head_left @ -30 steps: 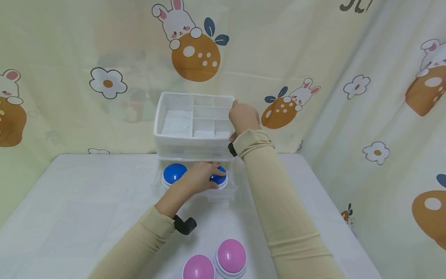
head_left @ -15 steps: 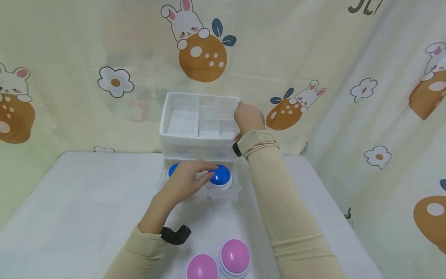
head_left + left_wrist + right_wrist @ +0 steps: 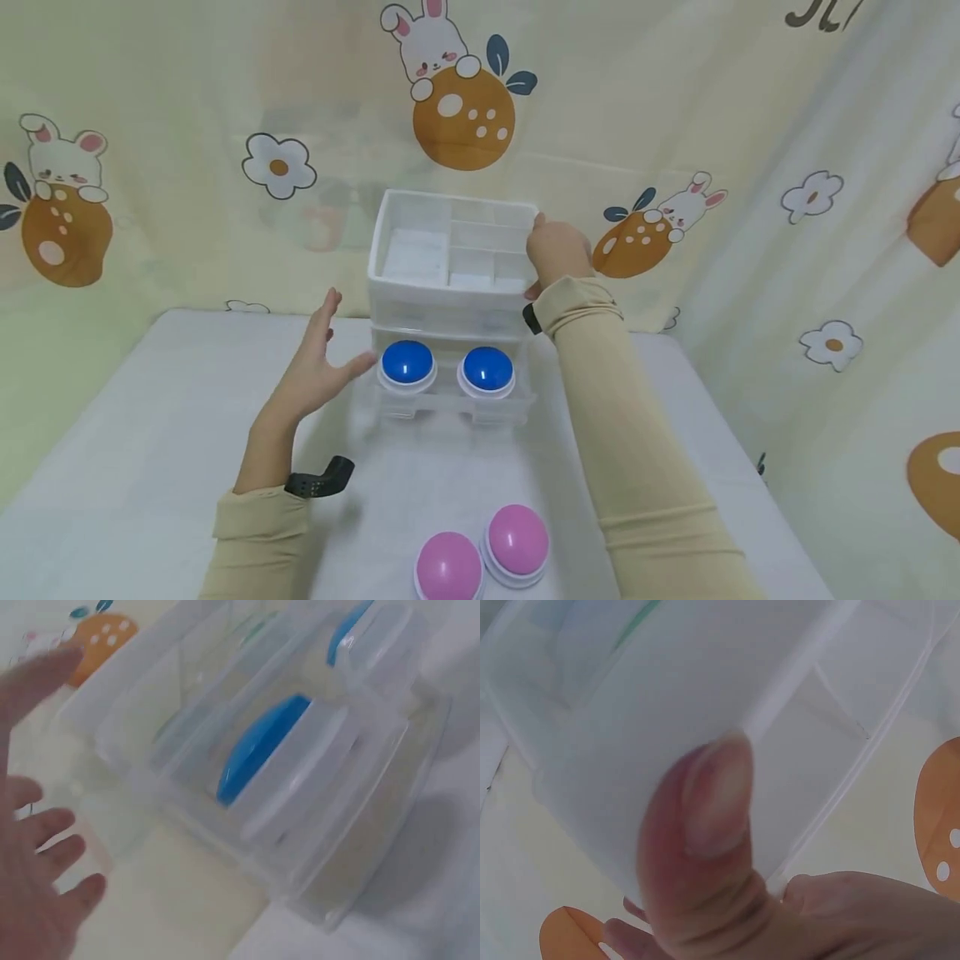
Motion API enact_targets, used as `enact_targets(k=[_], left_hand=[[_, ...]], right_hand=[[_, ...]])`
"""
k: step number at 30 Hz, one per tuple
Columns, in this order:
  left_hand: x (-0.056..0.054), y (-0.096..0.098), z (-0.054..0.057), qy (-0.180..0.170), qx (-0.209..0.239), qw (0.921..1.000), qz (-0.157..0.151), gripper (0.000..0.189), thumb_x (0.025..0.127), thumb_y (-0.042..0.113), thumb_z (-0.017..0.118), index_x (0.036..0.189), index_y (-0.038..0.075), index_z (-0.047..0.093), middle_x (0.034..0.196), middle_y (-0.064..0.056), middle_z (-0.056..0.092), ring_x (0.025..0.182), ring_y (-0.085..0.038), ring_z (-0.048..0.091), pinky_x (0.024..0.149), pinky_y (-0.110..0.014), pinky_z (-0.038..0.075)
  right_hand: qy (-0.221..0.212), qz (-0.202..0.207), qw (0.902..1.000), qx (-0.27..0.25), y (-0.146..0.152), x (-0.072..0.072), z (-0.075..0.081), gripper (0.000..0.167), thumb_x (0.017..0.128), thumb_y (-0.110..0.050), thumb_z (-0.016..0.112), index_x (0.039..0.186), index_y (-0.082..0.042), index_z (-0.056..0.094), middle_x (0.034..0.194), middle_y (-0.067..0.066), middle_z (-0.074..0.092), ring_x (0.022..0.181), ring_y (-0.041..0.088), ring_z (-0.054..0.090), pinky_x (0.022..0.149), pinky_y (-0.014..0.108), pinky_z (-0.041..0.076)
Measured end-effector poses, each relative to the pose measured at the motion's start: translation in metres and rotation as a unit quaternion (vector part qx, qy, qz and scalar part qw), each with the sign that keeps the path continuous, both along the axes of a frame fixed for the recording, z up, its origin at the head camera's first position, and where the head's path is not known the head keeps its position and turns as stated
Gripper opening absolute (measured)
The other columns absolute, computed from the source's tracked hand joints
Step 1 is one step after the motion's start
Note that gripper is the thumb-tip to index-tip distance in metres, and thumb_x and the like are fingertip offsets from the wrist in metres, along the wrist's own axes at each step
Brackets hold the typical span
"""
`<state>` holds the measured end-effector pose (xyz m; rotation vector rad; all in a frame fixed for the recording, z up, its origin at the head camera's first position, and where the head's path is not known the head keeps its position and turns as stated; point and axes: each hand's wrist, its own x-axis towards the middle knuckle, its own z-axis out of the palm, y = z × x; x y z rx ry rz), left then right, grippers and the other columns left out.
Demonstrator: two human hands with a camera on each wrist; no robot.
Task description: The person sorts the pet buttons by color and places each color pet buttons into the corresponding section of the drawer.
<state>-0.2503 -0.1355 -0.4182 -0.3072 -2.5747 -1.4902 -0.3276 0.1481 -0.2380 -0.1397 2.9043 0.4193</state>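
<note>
A white desktop drawer organizer [image 3: 446,308] stands at the back of the table, its top tray divided into compartments. Its clear lower drawer [image 3: 442,402] is pulled out and bears two white-based domes, a left blue dome [image 3: 407,362] and a right blue dome [image 3: 487,369]. My right hand [image 3: 558,250] grips the organizer's right side; in the right wrist view the thumb [image 3: 705,817] presses its front. To the left of the drawer is my left hand [image 3: 311,371], fingers spread and holding nothing, thumb near the left blue dome. The left wrist view shows those fingers [image 3: 45,840] apart from the organizer.
Two pink domes on white bases, a left one [image 3: 450,567] and a right one [image 3: 517,540], sit side by side at the table's front. A patterned curtain [image 3: 337,100] hangs right behind the organizer. White cloth covers the table [image 3: 187,417].
My left hand has let go of the right blue dome and moved left, out of the drawer, its fingers spreading. The right hand keeps its grip. The head view has shifted slightly.
</note>
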Motion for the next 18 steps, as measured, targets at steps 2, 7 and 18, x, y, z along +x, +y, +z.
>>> enact_targets(k=[2, 7, 18], left_hand=[[0.000, -0.006, -0.009, -0.059, -0.026, 0.9971, -0.041, 0.113, 0.079, 0.041, 0.074, 0.152, 0.027, -0.012, 0.161, -0.003, -0.007, 0.148, -0.033, 0.001, 0.114, -0.063, 0.013], [-0.005, -0.003, -0.037, -0.111, -0.060, 0.9862, -0.106, 0.132, 0.070, 0.045, 0.081, 0.149, 0.021, -0.022, 0.158, -0.003, -0.020, 0.147, -0.028, -0.015, 0.116, -0.060, 0.004], [-0.011, 0.011, -0.063, -0.102, 0.004, 0.9882, -0.115, 0.135, 0.066, 0.038, 0.086, 0.150, 0.017, -0.017, 0.159, -0.007, -0.019, 0.147, -0.030, -0.013, 0.116, -0.059, 0.005]], right_hand=[[-0.002, 0.005, 0.9999, 0.013, -0.002, -0.002, 0.000, 0.114, 0.072, -0.032, 0.082, 0.149, 0.008, 0.008, 0.143, 0.026, 0.041, 0.111, 0.037, 0.056, 0.078, 0.045, 0.057], [0.008, 0.004, 0.9998, 0.015, 0.000, -0.004, -0.001, 0.115, 0.069, -0.031, 0.085, 0.148, 0.008, 0.011, 0.135, 0.028, 0.049, 0.105, 0.037, 0.059, 0.071, 0.046, 0.058], [-0.031, -0.031, 0.9990, -0.009, -0.005, -0.018, 0.000, 0.101, 0.073, -0.010, 0.078, 0.150, 0.003, 0.014, 0.156, 0.020, 0.020, 0.117, 0.043, 0.053, 0.083, 0.053, 0.054]])
